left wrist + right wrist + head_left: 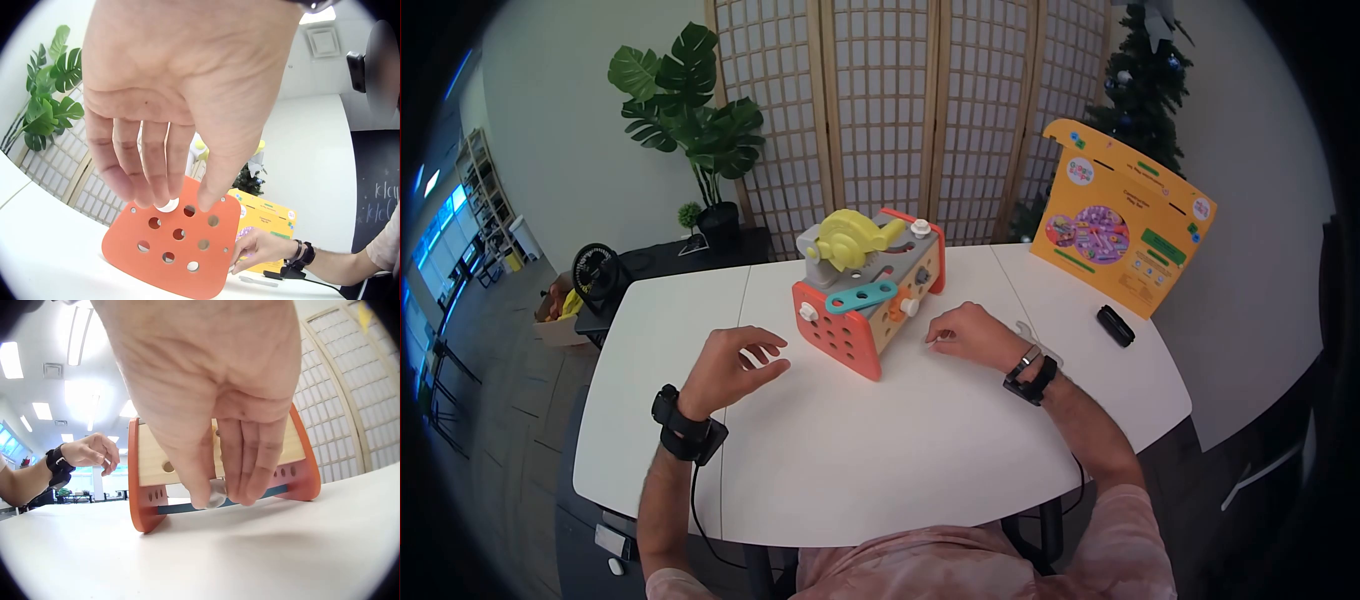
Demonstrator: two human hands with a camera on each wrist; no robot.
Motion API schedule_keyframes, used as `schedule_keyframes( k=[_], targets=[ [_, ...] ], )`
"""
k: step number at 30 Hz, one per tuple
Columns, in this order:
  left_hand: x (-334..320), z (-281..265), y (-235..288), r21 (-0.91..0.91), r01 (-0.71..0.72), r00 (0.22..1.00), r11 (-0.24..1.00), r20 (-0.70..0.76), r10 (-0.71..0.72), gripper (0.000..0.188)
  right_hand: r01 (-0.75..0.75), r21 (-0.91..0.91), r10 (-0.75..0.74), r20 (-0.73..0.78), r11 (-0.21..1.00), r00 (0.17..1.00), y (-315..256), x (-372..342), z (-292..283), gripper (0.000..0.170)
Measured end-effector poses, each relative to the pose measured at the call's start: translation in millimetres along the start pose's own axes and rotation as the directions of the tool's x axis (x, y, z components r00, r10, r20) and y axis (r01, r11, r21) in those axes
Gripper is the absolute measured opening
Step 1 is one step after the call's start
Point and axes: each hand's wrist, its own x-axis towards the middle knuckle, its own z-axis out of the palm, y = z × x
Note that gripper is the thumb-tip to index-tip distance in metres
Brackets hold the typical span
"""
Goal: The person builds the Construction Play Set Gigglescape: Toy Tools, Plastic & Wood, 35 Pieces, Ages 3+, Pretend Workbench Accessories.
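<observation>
A toy workbench with orange-red end panels stands at the middle of the table. Its grey top carries a yellow toy circular saw, and a teal strip with holes lies across the near corner. White plastic bolt heads show on the panel and wooden side. My left hand hovers left of the near panel, fingers loosely bent, holding nothing. To the right of the bench, my right hand pinches a small white plastic piece between thumb and fingers, in front of the wooden side; the fingers partly hide it.
Beside my right wrist lies a light grey flat tool. A black oblong object rests farther right, in front of an upright yellow box. Behind the table are a potted plant, a folding screen and a black fan.
</observation>
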Motion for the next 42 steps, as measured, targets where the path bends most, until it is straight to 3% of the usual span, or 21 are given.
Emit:
schedule_keyframes(
  k=[5,17,19,23,26,28,32,38,40,42],
  targets=[
    [0,0,-2,0.003,-0.002,1.000,1.000,0.009,0.002,0.025,0.050,-0.029,-0.048,0.040,0.998,0.998,-4,15,15,0.016],
    [-1,-1,-2,0.007,0.007,1.000,1.000,0.029,-0.007,0.025,-0.106,0.089,0.103,0.038,0.990,0.994,1,28,44,0.026],
    [-1,-1,0,0.014,0.021,0.999,1.000,0.035,-0.022,0.025,-0.033,0.013,0.034,-0.121,0.999,0.992,15,30,58,0.025],
    [-1,-1,-2,0.020,0.019,0.999,1.000,0.031,-0.019,0.026,-0.049,0.010,0.050,-0.119,0.999,0.992,1,26,45,0.024],
    [-1,-1,-2,0.019,0.010,0.999,1.000,0.038,-0.010,0.026,0.032,0.030,-0.032,-0.007,0.999,0.999,-6,21,40,0.023],
    [-1,0,-2,0.013,0.008,0.999,1.000,0.043,-0.009,0.025,0.158,-0.154,-0.164,-0.027,0.975,0.986,2,21,51,0.018],
    [-1,2,-1,0.013,0.006,0.998,1.000,0.056,-0.007,0.025,0.159,-0.184,-0.170,-0.046,0.970,0.984,8,19,60,0.019],
    [-1,1,-5,0.025,-0.009,0.999,1.000,0.053,0.007,0.026,0.138,-0.228,-0.153,-0.054,0.964,0.987,5,18,54,0.020],
    [-1,1,-6,0.023,-0.007,0.999,1.000,0.052,0.006,0.026,0.025,-0.187,-0.027,-0.008,0.982,1.000,-1,16,47,0.021],
    [-2,2,-5,0.021,-0.003,0.999,1.000,0.050,0.002,0.026,0.043,-0.175,-0.050,-0.036,0.984,0.998,-5,11,35,0.020]
  ],
)
